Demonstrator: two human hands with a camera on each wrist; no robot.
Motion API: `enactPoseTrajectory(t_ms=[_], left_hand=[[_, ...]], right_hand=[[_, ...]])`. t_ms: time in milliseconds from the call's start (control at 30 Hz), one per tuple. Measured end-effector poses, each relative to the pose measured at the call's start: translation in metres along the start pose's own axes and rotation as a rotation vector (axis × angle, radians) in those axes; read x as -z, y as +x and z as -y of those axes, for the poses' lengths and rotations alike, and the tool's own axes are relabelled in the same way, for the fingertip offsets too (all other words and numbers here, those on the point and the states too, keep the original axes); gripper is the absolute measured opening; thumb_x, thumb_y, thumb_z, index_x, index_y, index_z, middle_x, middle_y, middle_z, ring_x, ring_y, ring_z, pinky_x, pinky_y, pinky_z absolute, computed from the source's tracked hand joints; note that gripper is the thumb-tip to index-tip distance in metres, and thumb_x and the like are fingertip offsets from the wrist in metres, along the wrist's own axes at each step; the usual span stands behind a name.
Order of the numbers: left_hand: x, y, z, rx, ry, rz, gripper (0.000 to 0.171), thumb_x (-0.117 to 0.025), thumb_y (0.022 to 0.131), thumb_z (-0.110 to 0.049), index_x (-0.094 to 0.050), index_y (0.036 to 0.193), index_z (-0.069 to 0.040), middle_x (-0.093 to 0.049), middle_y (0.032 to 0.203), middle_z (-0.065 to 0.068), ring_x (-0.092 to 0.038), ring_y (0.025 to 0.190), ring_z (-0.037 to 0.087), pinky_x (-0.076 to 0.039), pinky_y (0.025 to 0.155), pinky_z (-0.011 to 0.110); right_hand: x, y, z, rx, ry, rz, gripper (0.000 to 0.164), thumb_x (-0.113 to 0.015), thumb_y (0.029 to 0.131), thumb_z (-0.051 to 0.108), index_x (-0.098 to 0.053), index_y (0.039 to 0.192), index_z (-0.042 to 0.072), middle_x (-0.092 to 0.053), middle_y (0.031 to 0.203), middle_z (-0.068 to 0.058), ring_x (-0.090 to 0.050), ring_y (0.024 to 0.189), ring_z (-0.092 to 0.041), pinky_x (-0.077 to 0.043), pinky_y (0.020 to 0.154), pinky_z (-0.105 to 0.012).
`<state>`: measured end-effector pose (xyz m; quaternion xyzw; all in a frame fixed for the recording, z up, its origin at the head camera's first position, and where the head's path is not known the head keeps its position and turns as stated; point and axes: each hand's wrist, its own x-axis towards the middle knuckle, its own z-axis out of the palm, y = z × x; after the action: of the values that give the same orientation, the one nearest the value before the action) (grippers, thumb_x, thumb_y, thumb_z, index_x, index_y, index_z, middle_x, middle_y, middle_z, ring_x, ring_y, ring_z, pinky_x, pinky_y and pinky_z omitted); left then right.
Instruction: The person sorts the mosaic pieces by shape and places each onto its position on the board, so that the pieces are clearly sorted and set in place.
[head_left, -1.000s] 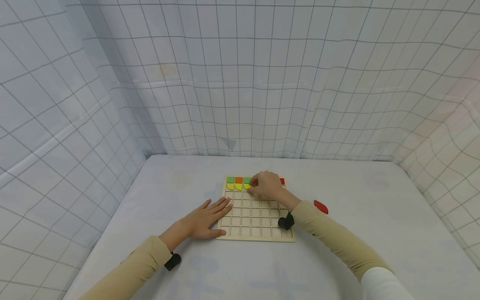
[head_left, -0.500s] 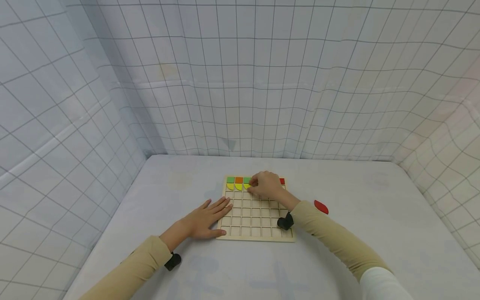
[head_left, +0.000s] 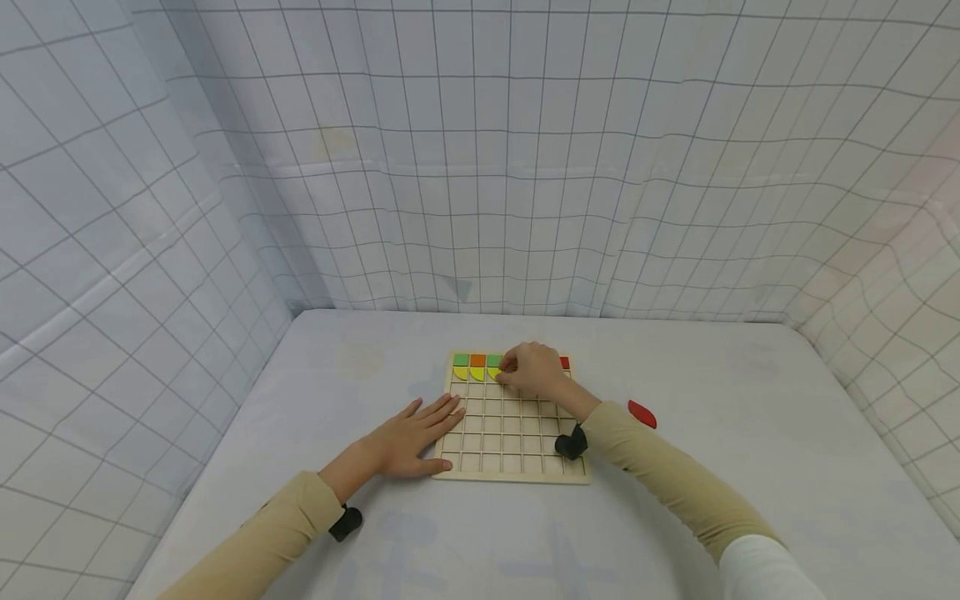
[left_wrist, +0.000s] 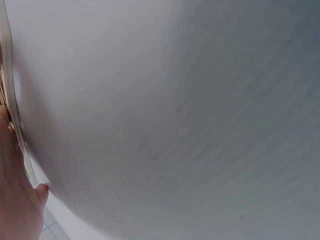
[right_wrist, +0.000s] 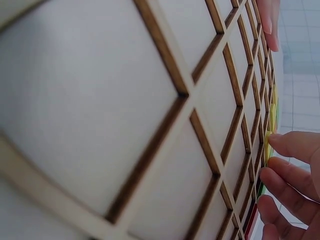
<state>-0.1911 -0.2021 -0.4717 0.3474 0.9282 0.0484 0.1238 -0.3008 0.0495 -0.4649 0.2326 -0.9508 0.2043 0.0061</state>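
My left hand (head_left: 411,442) lies flat with fingers spread, its fingertips and thumb resting on the left edge of a wooden grid board (head_left: 512,477). At the board's far side, my right hand (head_left: 534,369) pinches a yellow quarter-circle tile (head_left: 492,374), third from the left in the second row. Thumb and index finger meet at that tile's edge in the right wrist view, the other fingers loosely bent. Two matching yellow tiles (head_left: 477,374) sit to its left. Green and orange squares (head_left: 477,361) fill the row behind, with a red square (head_left: 565,363) at its right end; my hand hides the cells between.
A red leaf-shaped piece (head_left: 642,413) lies on the white table (head_left: 720,467), right of the board and beside my right sleeve. Gridded white curtains (head_left: 480,167) enclose the table at the back and sides. A black wrist camera (head_left: 572,443) hangs over the board's right side.
Both hands keep their places. The right fingertips shift only very slightly at the yellow tile.
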Motion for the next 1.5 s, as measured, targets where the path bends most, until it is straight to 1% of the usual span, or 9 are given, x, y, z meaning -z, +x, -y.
enactPoseTrajectory(t_ms=[233,367,567,667,767,900,1133,1367,1500], left_hand=[[0.000,-0.001,-0.002,-0.012,-0.002,-0.005,0.081,-0.046,0.094,-0.057,-0.017,0.155,-0.013,-0.011,0.163,0.009,-0.013,0.150,0.028,-0.015,0.117,0.059],[0.000,0.000,-0.002,-0.008,-0.004,-0.003,0.081,-0.046,0.094,-0.057,-0.017,0.155,-0.013,-0.011,0.163,0.009,-0.013,0.150,0.028,-0.015,0.117,0.058],[-0.001,0.001,-0.001,0.005,0.002,0.007,0.082,-0.045,0.094,-0.059,-0.015,0.156,-0.015,-0.008,0.163,0.006,-0.010,0.151,0.025,-0.013,0.118,0.057],[-0.001,0.002,-0.001,0.012,-0.001,0.015,0.082,-0.044,0.094,-0.060,-0.013,0.156,-0.017,-0.007,0.164,0.004,-0.008,0.151,0.024,-0.011,0.119,0.055],[0.000,0.001,-0.001,0.009,-0.009,0.013,0.082,-0.045,0.094,-0.059,-0.015,0.156,-0.015,-0.008,0.163,0.006,-0.010,0.151,0.025,-0.012,0.119,0.056],[0.003,-0.001,-0.003,0.004,-0.016,0.007,0.080,-0.046,0.094,-0.056,-0.018,0.155,-0.012,-0.011,0.163,0.010,-0.012,0.150,0.029,-0.013,0.117,0.058],[0.005,-0.001,-0.003,-0.002,-0.016,-0.001,0.080,-0.047,0.094,-0.055,-0.019,0.155,-0.011,-0.012,0.162,0.011,-0.013,0.150,0.030,-0.014,0.117,0.059],[0.005,-0.001,-0.005,0.000,-0.003,0.015,0.081,-0.046,0.094,-0.056,-0.018,0.155,-0.012,-0.011,0.163,0.010,-0.012,0.150,0.029,-0.013,0.118,0.058],[0.007,-0.001,-0.005,-0.001,0.006,0.015,0.080,-0.047,0.095,-0.055,-0.018,0.155,-0.011,-0.011,0.163,0.011,-0.012,0.150,0.030,-0.014,0.117,0.058]], right_hand=[[0.000,-0.002,-0.002,-0.004,0.000,0.007,0.020,-0.076,0.081,0.037,-0.077,0.090,0.018,-0.073,0.080,0.006,-0.065,0.070,-0.008,-0.044,0.052,-0.020],[0.002,-0.005,-0.005,0.007,-0.002,-0.008,0.019,-0.075,0.083,0.036,-0.076,0.092,0.020,-0.072,0.081,0.006,-0.063,0.069,-0.008,-0.043,0.051,-0.020],[0.012,-0.011,-0.009,0.027,0.001,-0.031,0.020,-0.074,0.084,0.034,-0.076,0.096,0.018,-0.069,0.077,0.005,-0.056,0.063,-0.006,-0.041,0.051,-0.020],[0.019,-0.015,-0.011,0.039,0.004,-0.051,0.020,-0.074,0.084,0.033,-0.076,0.096,0.018,-0.070,0.078,0.004,-0.057,0.064,-0.007,-0.040,0.050,-0.019],[0.023,-0.018,-0.014,0.060,0.009,-0.079,0.019,-0.075,0.083,0.031,-0.077,0.095,0.017,-0.072,0.078,0.002,-0.057,0.061,-0.008,-0.040,0.047,-0.019],[0.026,-0.021,-0.017,0.076,0.007,-0.085,0.019,-0.075,0.083,0.030,-0.076,0.094,0.015,-0.071,0.077,0.002,-0.055,0.058,-0.007,-0.039,0.045,-0.020],[0.036,-0.032,-0.022,0.066,0.008,-0.080,0.017,-0.075,0.083,0.030,-0.076,0.094,0.017,-0.074,0.087,0.004,-0.064,0.071,-0.013,-0.043,0.050,-0.021],[0.045,-0.048,-0.035,0.092,-0.044,-0.080,0.018,-0.075,0.082,0.029,-0.076,0.093,0.015,-0.074,0.085,0.003,-0.064,0.072,-0.014,-0.044,0.051,-0.022],[0.047,-0.057,-0.043,0.084,-0.050,-0.075,0.018,-0.075,0.082,0.030,-0.076,0.094,0.015,-0.074,0.086,0.003,-0.064,0.072,-0.012,-0.044,0.053,-0.021]])
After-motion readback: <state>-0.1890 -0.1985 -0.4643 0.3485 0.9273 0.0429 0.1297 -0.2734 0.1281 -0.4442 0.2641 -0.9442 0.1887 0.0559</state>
